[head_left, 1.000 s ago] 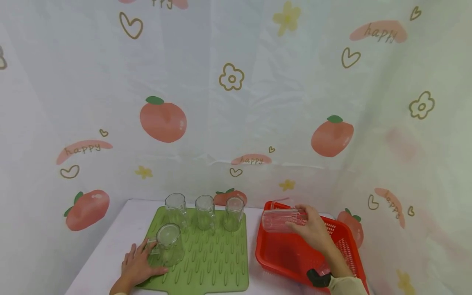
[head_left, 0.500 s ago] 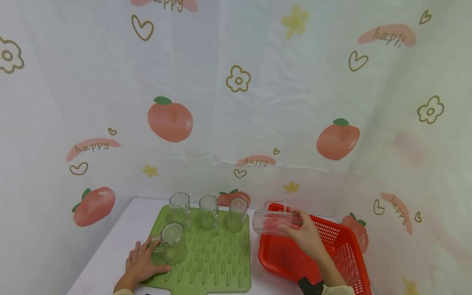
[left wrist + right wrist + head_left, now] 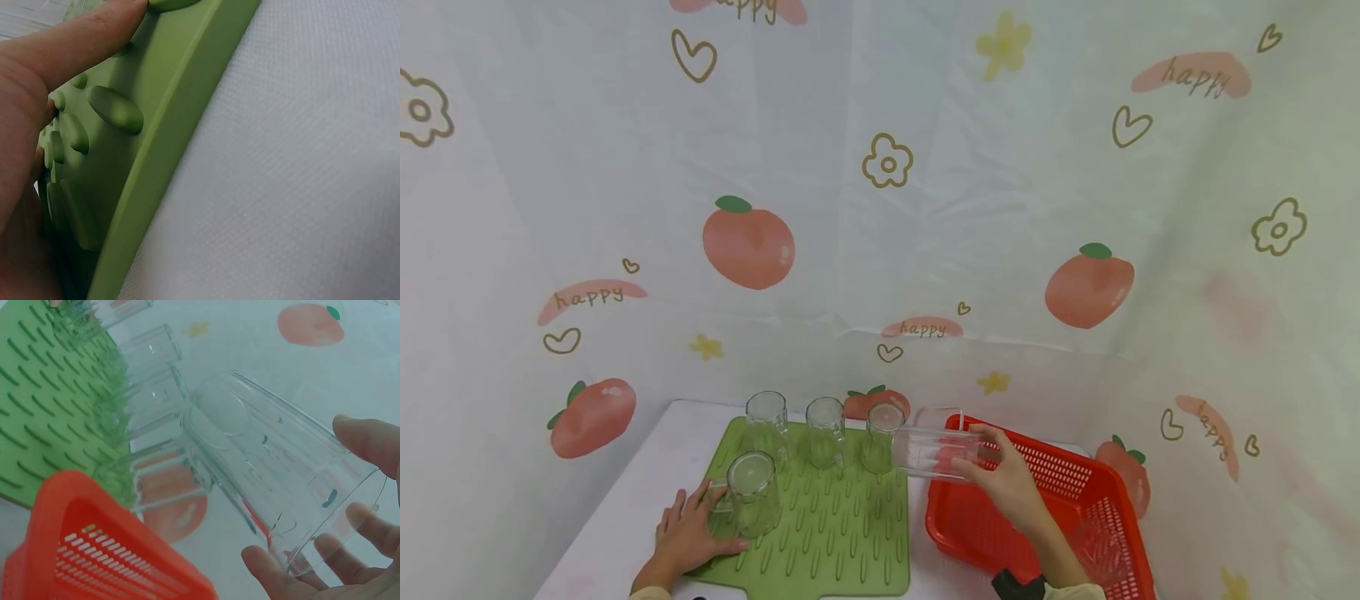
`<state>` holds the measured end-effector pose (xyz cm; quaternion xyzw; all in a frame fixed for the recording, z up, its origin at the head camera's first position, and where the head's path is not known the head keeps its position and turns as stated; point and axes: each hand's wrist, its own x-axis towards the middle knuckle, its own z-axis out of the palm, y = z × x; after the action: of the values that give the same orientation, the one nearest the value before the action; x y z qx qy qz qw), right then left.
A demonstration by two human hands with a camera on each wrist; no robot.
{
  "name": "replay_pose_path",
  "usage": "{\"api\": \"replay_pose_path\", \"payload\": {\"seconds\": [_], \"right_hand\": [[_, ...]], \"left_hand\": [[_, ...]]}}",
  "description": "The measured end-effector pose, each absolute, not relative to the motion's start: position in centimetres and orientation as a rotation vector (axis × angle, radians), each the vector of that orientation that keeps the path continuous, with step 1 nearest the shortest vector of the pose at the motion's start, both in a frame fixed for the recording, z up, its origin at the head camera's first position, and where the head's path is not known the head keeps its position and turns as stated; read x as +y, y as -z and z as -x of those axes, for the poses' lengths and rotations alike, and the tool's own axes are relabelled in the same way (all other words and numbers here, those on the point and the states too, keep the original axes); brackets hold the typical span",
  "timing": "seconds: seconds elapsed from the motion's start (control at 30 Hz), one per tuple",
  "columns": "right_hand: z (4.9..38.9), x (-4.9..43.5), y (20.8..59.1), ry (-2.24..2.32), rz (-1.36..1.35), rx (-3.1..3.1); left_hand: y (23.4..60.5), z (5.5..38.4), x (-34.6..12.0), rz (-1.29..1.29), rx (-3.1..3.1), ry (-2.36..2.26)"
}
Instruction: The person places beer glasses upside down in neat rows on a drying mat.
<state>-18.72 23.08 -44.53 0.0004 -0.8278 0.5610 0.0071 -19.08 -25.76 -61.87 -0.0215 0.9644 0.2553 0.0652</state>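
Note:
My right hand (image 3: 1003,483) grips a clear glass mug (image 3: 928,454) near its rim. The mug is tipped on its side, base to the left and handle up, over the gap between the red basket (image 3: 1052,458) and the green drying mat (image 3: 835,567). In the right wrist view, thumb and fingertips spread around the rim end of the mug. My left hand (image 3: 688,537) rests on the mat's left edge with fingers extended, thumb on the ribbed surface in the left wrist view. Beside its fingers an upside-down glass mug (image 3: 754,500) stands, handle toward the hand.
Along the mat's back edge stand three more upside-down glass mugs (image 3: 825,435), the rightmost partly overlapped by the held one. Clear glassware (image 3: 1101,546) lies in the basket's right side. A white patterned curtain (image 3: 820,250) hangs behind the white table (image 3: 625,500).
My right hand has carried the tipped glass mug leftward, from above the basket toward the mat. The left hand stays on the mat. The head view has shifted slightly.

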Motion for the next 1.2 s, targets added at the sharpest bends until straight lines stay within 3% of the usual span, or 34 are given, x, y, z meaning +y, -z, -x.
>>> {"api": "replay_pose_path", "payload": {"seconds": [1.2], "right_hand": [[17.9, 18.9, 45.6, -1.865, -0.141, -2.504]], "left_hand": [[61.6, 19.1, -25.8, 0.076, 2.892, -0.814]]}}
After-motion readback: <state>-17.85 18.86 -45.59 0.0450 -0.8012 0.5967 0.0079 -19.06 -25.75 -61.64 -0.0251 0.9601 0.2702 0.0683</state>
